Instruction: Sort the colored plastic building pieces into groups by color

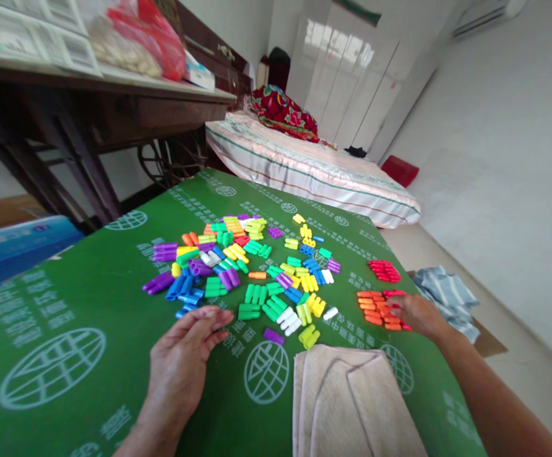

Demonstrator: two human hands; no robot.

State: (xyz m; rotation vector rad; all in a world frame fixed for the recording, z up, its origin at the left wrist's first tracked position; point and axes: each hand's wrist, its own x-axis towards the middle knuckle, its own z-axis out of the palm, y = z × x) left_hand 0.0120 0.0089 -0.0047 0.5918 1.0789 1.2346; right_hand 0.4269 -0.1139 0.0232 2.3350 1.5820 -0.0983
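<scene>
My left hand (pixel 185 355) hovers over the green table, its fingers loosely bent and the tips a little apart, with nothing visible between them. Blue plastic pieces (pixel 186 289) lie just beyond it. At the right, my right hand (pixel 418 315) is closed over red plastic pieces (pixel 394 294), which show on both sides of it; the fingers partly hide them. Touching that hand's fingertips is a block of orange pieces (pixel 371 308). Another red group (pixel 384 271) sits farther back. Across the middle spread many bullet-shaped pieces, among them green (pixel 256 294), yellow (pixel 316 304), white (pixel 289 321) and purple ones (pixel 274 336).
A folded beige cloth (pixel 352 406) lies at the table's (pixel 89 279) near edge. Striped fabric (pixel 447 295) is beyond the right edge. A wooden desk (pixel 161 105) carries bags at the left, and a bed (pixel 314 165) stands behind.
</scene>
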